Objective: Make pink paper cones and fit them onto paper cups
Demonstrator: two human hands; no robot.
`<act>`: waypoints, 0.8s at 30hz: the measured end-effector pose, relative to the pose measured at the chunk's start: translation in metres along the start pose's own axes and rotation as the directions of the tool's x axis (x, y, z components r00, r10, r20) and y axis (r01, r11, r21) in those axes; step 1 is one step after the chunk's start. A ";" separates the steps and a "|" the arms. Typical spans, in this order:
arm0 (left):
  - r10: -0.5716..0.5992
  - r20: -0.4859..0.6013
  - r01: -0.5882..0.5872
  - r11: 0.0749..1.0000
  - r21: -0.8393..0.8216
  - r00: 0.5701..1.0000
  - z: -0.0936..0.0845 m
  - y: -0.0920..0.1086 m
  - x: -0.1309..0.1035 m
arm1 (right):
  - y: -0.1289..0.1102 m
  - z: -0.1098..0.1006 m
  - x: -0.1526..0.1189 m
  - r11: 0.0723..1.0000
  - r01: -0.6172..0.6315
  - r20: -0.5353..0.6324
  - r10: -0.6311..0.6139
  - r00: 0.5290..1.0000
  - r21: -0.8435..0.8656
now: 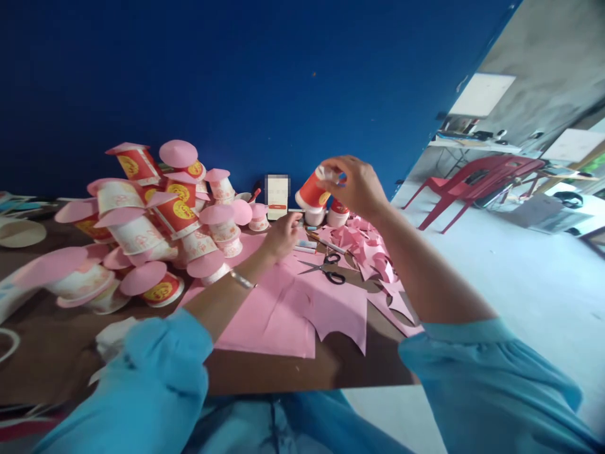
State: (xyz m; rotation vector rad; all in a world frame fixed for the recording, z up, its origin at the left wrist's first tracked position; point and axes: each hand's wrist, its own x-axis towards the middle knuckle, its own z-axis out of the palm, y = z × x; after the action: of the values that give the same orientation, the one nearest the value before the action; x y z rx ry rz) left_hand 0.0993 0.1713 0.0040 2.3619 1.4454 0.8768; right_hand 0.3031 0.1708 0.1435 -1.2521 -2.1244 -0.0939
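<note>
My right hand (350, 180) is raised at the back of the table, fingers curled round the narrow end of a red paper cup (312, 191) with a gold print. The cup is tilted, its wide rim to the lower left. Below it stand a white cup (315, 217) and another red-and-white cup (337, 214). Lower and to the left, my left hand (283, 236) is closed with its fingertips together; what they hold, if anything, is too small to tell. Black-handled scissors (326, 270) lie spread on pink paper sheets (274, 309) in front of my hands.
On the left, several paper cups with pink paper cone tops (137, 233) are heaped up. Pink paper scraps (366, 243) lie on the right. A phone (278, 197) leans by the blue wall (265, 82). A red plastic chair (467, 186) stands beyond the table.
</note>
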 end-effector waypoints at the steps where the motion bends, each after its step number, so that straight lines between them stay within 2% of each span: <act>1: -0.017 -0.020 0.015 0.997 -0.080 1.000 -0.004 -0.005 -0.015 | -0.005 0.005 -0.015 0.998 0.019 0.031 -0.021 0.999 0.056; 2: -0.069 -0.060 0.046 0.946 -0.321 0.996 -0.008 -0.008 -0.031 | -0.011 0.011 -0.030 0.993 0.027 0.060 -0.034 0.998 0.111; 3: -0.138 -0.073 0.079 0.846 -0.528 0.988 -0.012 -0.010 -0.046 | -0.016 0.018 -0.043 0.986 0.029 0.087 -0.044 0.995 0.162; 5: -0.238 -0.002 0.159 0.655 -0.739 0.971 -0.020 -0.010 -0.074 | -0.024 0.034 -0.063 0.962 0.010 0.137 -0.049 0.989 0.274; 9: -0.253 0.099 0.210 0.465 -0.860 0.962 -0.036 -0.009 -0.106 | -0.033 0.056 -0.078 0.843 -0.064 0.239 -0.078 0.968 0.534; 13: -0.216 0.244 0.306 0.327 -0.894 0.945 -0.042 -0.027 -0.118 | -0.032 0.066 -0.078 0.792 -0.061 0.279 -0.140 0.950 0.608; 16: -0.173 0.307 0.346 0.280 -0.896 0.936 -0.041 -0.043 -0.126 | -0.028 0.077 -0.083 0.739 -0.121 0.322 -0.136 0.937 0.663; 19: -0.008 0.377 0.360 0.322 -0.876 0.926 -0.045 -0.049 -0.132 | -0.024 0.084 -0.091 0.704 -0.150 0.371 -0.171 0.913 0.694; 21: 0.078 0.464 0.408 0.364 -0.837 0.882 -0.052 -0.047 -0.133 | -0.023 0.084 -0.096 0.701 -0.144 0.389 -0.204 0.899 0.699; 22: 0.089 0.512 0.449 0.368 -0.814 0.855 -0.055 -0.045 -0.133 | -0.023 0.083 -0.098 0.700 -0.142 0.397 -0.216 0.892 0.700; 24: 0.067 0.558 0.502 0.357 -0.788 0.827 -0.057 -0.039 -0.131 | -0.024 0.083 -0.103 0.691 -0.135 0.410 -0.251 0.877 0.710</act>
State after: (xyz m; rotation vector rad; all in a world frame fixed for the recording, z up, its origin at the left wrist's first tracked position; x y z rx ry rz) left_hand -0.0067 0.0703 -0.0181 1.2783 0.6740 0.6234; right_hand 0.2752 0.1117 0.0264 -0.7430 -2.2283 1.0548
